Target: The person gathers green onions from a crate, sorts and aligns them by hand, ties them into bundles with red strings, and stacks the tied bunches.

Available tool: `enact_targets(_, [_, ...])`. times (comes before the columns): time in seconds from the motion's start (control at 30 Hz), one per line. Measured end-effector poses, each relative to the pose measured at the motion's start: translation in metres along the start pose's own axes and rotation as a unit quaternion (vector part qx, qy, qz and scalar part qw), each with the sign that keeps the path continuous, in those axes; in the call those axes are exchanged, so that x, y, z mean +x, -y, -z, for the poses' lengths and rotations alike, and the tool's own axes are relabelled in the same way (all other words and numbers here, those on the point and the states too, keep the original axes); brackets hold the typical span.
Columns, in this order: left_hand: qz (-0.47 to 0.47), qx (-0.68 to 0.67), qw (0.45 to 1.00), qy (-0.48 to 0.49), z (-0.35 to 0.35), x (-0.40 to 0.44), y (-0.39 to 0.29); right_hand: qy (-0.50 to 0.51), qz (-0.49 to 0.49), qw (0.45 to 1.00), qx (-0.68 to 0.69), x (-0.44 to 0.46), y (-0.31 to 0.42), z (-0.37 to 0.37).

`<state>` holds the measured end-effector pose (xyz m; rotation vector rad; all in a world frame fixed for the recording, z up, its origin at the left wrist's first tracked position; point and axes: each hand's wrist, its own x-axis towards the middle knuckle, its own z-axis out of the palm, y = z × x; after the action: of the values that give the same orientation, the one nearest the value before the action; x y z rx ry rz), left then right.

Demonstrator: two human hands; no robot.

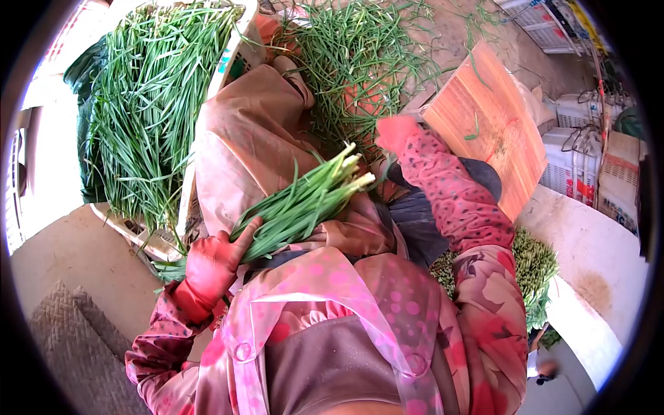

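A bundle of long green stalks with pale cut ends (304, 200) lies across the lap, its white ends pointing up and right. My left hand (211, 268), in a red glove, is closed on the leafy lower end, one finger stretched over the leaves. Beyond the pale ends, my right hand (397, 133), also red-gloved, is held above the knee, its fingers curled in; whatever they hold is too hidden to name. A wooden board (494, 128) stands tilted beside the right forearm.
At the left, a white crate (238, 52) is heaped with green stalks (155, 104). Loose leaves (360, 55) cover the floor ahead. More bundled stalks (532, 270) sit by my right elbow. White packages (570, 155) are stacked at the far right, and a woven mat (76, 353) lies lower left.
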<state>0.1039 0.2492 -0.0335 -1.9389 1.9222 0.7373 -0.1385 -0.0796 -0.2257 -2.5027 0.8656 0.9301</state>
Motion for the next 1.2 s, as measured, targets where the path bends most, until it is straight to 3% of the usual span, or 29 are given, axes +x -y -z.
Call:
enact_targets(0.07, [-0.053,0.035,0.997,-0.052,0.003,0.006,0.001,-0.132,0.064,0.989,0.020,-0.021,0.051,0.075])
enact_targets(0.1, [-0.054,0.036,0.997,-0.051,0.009,0.010,-0.001,-0.183,0.155,0.963,0.125,-0.029,0.080,0.097])
enact_targets(0.13, [-0.060,0.052,0.995,-0.056,0.020,0.015,-0.004,-0.157,0.293,0.913,0.236,-0.041,0.113,0.113])
enact_targets(0.17, [-0.066,0.069,0.993,-0.063,0.029,0.019,-0.006,-0.113,0.435,0.829,0.334,-0.044,0.141,0.109])
enact_targets(0.23, [-0.088,0.070,0.990,-0.083,0.037,0.020,-0.004,0.065,0.512,0.752,0.409,-0.049,0.177,0.087])
enact_targets(0.27, [-0.108,0.067,0.987,-0.100,0.038,0.019,-0.003,0.153,0.468,0.765,0.416,-0.030,0.186,0.060])
enact_targets(0.33, [-0.103,0.073,0.988,-0.091,0.025,0.009,0.004,0.250,0.443,0.727,0.461,-0.013,0.150,0.020])
enact_targets(0.4, [-0.058,-0.038,0.996,-0.055,0.012,0.000,0.008,0.295,0.337,0.807,0.385,-0.024,0.113,0.019])
enact_targets(0.43, [-0.033,-0.105,0.993,-0.041,0.009,-0.002,0.005,0.341,0.276,0.804,0.401,-0.026,0.097,0.014])
enact_targets(0.47, [-0.039,-0.107,0.993,-0.037,0.000,-0.004,0.005,0.386,0.214,0.797,0.412,-0.026,0.084,0.008])
enact_targets(0.53, [0.006,-0.260,0.962,-0.083,-0.020,-0.006,0.005,0.425,0.118,0.728,0.524,-0.018,0.060,-0.022])
enact_targets(0.57, [0.044,-0.293,0.953,-0.060,-0.023,-0.008,0.003,0.425,0.091,0.666,0.606,-0.038,0.053,-0.005])
enact_targets(0.6, [0.043,-0.292,0.954,-0.059,-0.034,-0.011,0.004,0.369,0.090,0.643,0.665,-0.046,0.052,0.002])
enact_targets(0.67, [0.064,-0.452,0.887,-0.075,-0.058,-0.015,0.007,0.227,0.148,0.763,0.587,-0.046,0.047,0.020])
enact_targets(0.7, [0.103,-0.589,0.801,-0.015,-0.061,-0.016,0.007,0.106,0.252,0.742,0.612,-0.038,0.048,0.003])
enact_targets(0.73, [0.103,-0.585,0.804,-0.012,-0.065,-0.015,0.009,0.133,0.121,0.784,0.594,-0.025,0.058,0.000])
enact_targets(0.8, [0.102,-0.747,0.657,0.013,-0.069,-0.013,0.012,0.081,0.149,0.776,0.607,-0.011,0.057,0.007])
enact_targets(0.83, [0.119,-0.727,0.676,0.021,-0.065,-0.009,0.015,0.102,0.090,0.794,0.592,-0.012,0.052,0.019])
enact_targets(0.87, [0.131,-0.691,0.710,0.040,-0.058,-0.006,0.018,0.061,0.065,0.791,0.605,-0.020,0.052,0.036])
enact_targets(0.9, [0.133,-0.693,0.707,0.057,-0.057,-0.004,0.021,0.006,0.048,0.771,0.636,-0.021,0.047,0.040])
enact_targets(0.93, [0.134,-0.695,0.703,0.075,-0.056,-0.003,0.025,0.037,0.062,0.708,0.702,-0.014,0.027,0.040])
enact_targets(0.97, [0.134,-0.695,0.703,0.076,-0.055,-0.003,0.027,0.007,0.064,0.598,0.799,-0.010,0.011,0.042])
enact_targets(1.0, [0.138,-0.698,0.698,0.078,-0.055,-0.003,0.028,-0.003,0.094,0.522,0.848,-0.008,-0.018,0.035])
enact_targets(1.03, [0.143,-0.702,0.693,0.081,-0.056,-0.004,0.030,0.020,0.091,0.495,0.864,0.001,-0.049,0.021])
enact_targets(1.1, [0.162,-0.715,0.675,0.083,-0.060,-0.004,0.033,0.006,0.029,0.522,0.852,-0.006,-0.040,0.024])
enact_targets(1.17, [0.188,-0.743,0.638,0.076,-0.064,-0.003,0.034,0.057,0.005,0.623,0.780,-0.029,0.010,0.025])
enact_targets(1.2, [0.185,-0.743,0.638,0.075,-0.060,-0.001,0.035,0.092,0.013,0.647,0.757,-0.024,0.035,0.007])
